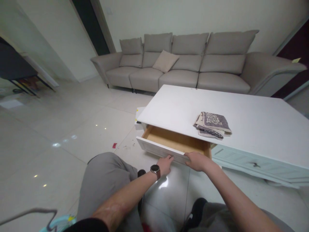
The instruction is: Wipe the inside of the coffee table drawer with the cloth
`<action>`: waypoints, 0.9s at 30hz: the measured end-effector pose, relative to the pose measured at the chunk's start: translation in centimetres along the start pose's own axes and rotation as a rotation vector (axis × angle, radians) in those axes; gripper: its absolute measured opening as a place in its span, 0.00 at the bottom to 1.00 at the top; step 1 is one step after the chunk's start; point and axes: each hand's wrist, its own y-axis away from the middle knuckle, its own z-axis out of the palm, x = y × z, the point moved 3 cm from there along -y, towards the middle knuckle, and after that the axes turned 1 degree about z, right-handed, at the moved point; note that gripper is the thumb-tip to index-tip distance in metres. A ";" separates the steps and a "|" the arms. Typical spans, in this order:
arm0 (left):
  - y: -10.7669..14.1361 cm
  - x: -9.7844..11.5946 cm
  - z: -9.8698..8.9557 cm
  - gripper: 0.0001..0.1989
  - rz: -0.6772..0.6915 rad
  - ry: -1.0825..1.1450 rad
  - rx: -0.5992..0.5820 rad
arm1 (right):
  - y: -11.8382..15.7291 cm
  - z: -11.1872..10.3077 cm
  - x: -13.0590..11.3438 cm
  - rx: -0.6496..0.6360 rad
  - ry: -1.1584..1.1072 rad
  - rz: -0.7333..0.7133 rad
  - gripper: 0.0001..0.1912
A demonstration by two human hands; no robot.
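Observation:
A drawer (154, 146) with a white front and a bare wood inside is pulled out of the white coffee table (178, 103). My left hand (165, 165), below a wrist with a watch (155, 170), is closed at the middle of the drawer front, where the handle is mostly hidden by my fingers. Over the right end of the front's top edge, my right hand (196, 161) has its fingers hooked, gripping the panel. The visible part of the drawer's inside holds nothing. On the tabletop lies a folded grey and cream towel (212, 125).
Behind the table stands a long grey sofa (178, 77) with a beige cushion (165, 61). A second drawer (256, 165) is closed at right. A red scrap (114, 145) lies on the tiled floor, and a teal basin (60, 223) shows at lower left.

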 end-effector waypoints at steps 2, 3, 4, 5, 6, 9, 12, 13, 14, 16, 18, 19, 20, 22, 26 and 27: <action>0.4 0.2 0.2 0.30 -0.018 0.013 0.001 | 0.1 0.2 -0.4 0.001 0.010 0.005 0.23; 0.6 0.3 0.3 0.31 -0.025 0.020 0.004 | 0.1 0.3 -0.5 0.008 0.017 0.006 0.24; 0.8 0.4 0.3 0.31 -0.031 0.027 0.006 | 0.1 0.3 -0.6 0.015 0.027 0.006 0.24; 1.0 0.5 0.4 0.31 -0.035 0.035 0.009 | 0.1 0.4 -0.8 0.019 0.042 0.007 0.25; 1.2 0.6 0.5 0.31 -0.038 0.042 0.010 | 0.1 0.4 -0.9 0.015 0.060 0.011 0.25; 2.2 0.9 0.9 0.32 -0.045 0.067 -0.001 | 0.1 0.9 -1.2 -0.041 0.104 0.030 0.22; 3.0 1.0 1.3 0.35 -0.056 0.087 0.001 | 0.3 1.5 -1.8 -0.057 0.142 0.038 0.21; 3.2 1.0 1.4 0.35 -0.064 0.092 0.006 | 0.4 1.7 -2.0 -0.043 0.160 0.043 0.21; 3.2 1.0 1.4 0.36 -0.073 0.096 0.011 | 0.5 1.9 -2.2 -0.027 0.176 0.053 0.21; 3.1 1.1 1.5 0.35 -0.090 0.099 0.015 | 0.5 2.3 -2.5 -0.006 0.190 0.078 0.21; 2.8 1.3 1.4 0.34 -0.098 0.091 0.013 | 0.5 2.5 -2.7 0.004 0.187 0.096 0.21; 2.7 1.4 1.3 0.34 -0.099 0.084 0.013 | 0.5 2.5 -2.7 0.006 0.188 0.097 0.21; 2.7 1.5 1.3 0.34 -0.099 0.076 0.014 | 0.5 2.5 -2.8 0.007 0.194 0.097 0.21; 2.7 1.7 1.1 0.33 -0.100 0.065 0.013 | 0.5 2.5 -3.0 0.012 0.208 0.096 0.20; 3.2 2.0 1.2 0.30 -0.115 0.065 -0.003 | 1.0 2.7 -3.3 0.030 0.212 0.116 0.18; 3.3 2.0 1.3 0.31 -0.117 0.067 -0.006 | 1.1 2.8 -3.4 0.036 0.211 0.122 0.18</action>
